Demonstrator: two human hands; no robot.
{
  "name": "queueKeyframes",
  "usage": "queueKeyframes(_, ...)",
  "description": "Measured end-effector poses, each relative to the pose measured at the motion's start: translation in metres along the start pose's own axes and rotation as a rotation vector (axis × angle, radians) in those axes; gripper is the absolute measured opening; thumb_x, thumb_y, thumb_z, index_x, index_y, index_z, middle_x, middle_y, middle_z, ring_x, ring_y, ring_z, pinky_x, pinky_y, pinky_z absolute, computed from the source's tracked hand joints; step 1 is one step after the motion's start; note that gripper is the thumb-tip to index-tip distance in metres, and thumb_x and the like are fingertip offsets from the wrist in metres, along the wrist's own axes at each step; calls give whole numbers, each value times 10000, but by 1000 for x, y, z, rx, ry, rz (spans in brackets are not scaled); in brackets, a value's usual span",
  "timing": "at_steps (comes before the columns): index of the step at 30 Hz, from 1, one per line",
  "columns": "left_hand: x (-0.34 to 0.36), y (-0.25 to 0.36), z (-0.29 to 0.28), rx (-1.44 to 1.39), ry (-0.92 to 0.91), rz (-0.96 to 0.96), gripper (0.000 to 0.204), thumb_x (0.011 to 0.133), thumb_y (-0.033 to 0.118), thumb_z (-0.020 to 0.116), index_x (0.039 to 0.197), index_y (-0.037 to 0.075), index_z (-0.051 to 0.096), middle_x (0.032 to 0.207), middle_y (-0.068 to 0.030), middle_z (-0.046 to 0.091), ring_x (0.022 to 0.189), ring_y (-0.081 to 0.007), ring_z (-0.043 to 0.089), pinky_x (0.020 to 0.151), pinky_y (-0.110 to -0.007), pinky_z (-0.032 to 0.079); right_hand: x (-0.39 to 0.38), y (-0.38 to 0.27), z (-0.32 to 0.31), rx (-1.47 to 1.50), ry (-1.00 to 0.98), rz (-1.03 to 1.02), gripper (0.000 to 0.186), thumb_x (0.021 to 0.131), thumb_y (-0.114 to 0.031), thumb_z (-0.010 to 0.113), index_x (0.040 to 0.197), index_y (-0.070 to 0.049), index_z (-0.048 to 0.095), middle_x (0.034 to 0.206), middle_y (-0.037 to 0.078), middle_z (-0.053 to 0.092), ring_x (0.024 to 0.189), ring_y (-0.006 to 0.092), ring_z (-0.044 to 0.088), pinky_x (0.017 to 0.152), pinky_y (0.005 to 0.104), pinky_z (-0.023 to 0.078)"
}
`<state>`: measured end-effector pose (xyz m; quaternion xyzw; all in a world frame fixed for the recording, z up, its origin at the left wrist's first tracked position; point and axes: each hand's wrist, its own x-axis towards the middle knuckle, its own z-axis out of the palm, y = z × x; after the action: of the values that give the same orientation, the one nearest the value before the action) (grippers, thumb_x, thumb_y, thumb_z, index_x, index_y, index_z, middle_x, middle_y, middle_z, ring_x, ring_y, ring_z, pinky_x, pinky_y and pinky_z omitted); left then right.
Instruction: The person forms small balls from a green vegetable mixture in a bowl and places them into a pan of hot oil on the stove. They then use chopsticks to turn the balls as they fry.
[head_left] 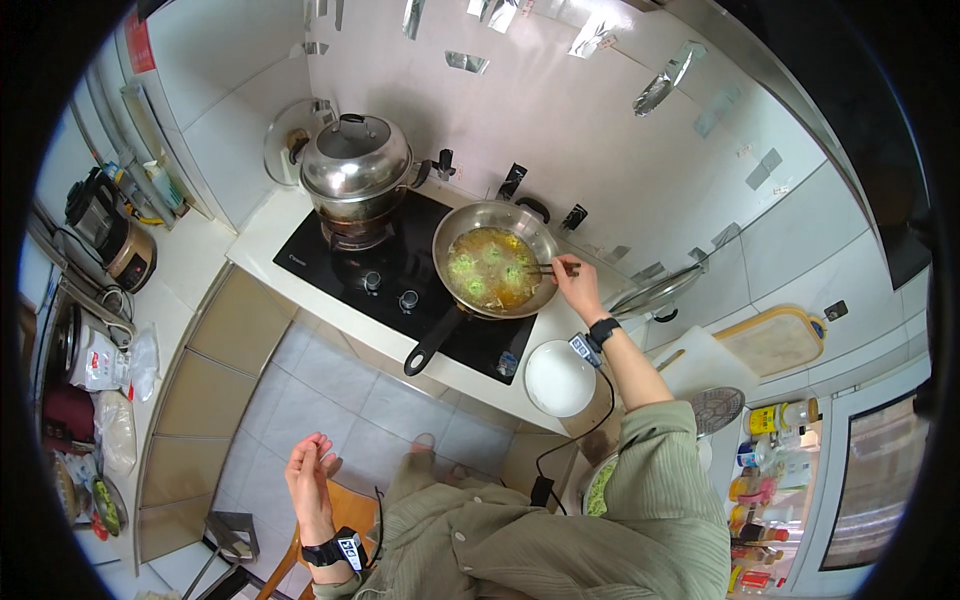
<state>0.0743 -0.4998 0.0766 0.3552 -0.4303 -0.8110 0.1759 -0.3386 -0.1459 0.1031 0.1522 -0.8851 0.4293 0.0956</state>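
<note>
Far left: dark-topped appliance with bronze base (135,255) is parked on the side counter (195,255), plastic bags (118,430) are piled nearer the person
Left hand (310,475) is held out over the floor, beside a wooden chair (348,508); fingers are loosely curled with some gap between them, nothing is seen gripped; black strap with small device is worn on that wrist; hand is well apart from the pan
Lidded steel pot (350,165) is set on the left burner of the black cooktop (315,250)
Steel frying pan (447,235) is set on the right burner, its black handle pointed down-left past the counter edge
Green patties (475,287) are spread apart in the pan's yellowish bubbly liquid, to the left of the right-hand fingers
Dark chopsticks (555,268) are reached in over the pan's right rim, tips at the rightmost patty; whether it is actually gripped can't be told
White bowl (560,378) is placed just off the cooktop's right end
Right hand (578,288) is closed narrow around the chopsticks, by the pan's rim; fingers are kept off the patties, only the chopsticks are put between
Right: wood-framed board (775,340) is leaned on the wall, bottles (768,418) are lined up below it
</note>
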Motion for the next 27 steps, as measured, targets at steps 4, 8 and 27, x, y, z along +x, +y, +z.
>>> queueKeyframes(4,-5,-1,-2,35,-21,41,205,937,160,553,1073,13,599,1019,-74,636,944,-153,607,777,-265,491,16,26,1,-63,73,126,282,876,-192,610,811,82,612,617,149,632,616,208,671,537,310,489)
queueKeyframes(8,-12,-2,-3,30,-12,55,215,937,172,558,1084,19,595,1018,-71,636,947,-150,604,783,-264,488,16,52,3,374,158,406,304,888,-192,598,817,104,584,695,161,645,662,245,685,536,299,517)
queueKeyframes(27,-28,-6,-12,18,54,95,194,937,147,552,1067,17,613,1010,-71,640,937,-155,616,782,-271,499,19,20,0,781,-32,526,344,941,-231,546,929,111,573,911,194,634,770,253,675,684,269,587)
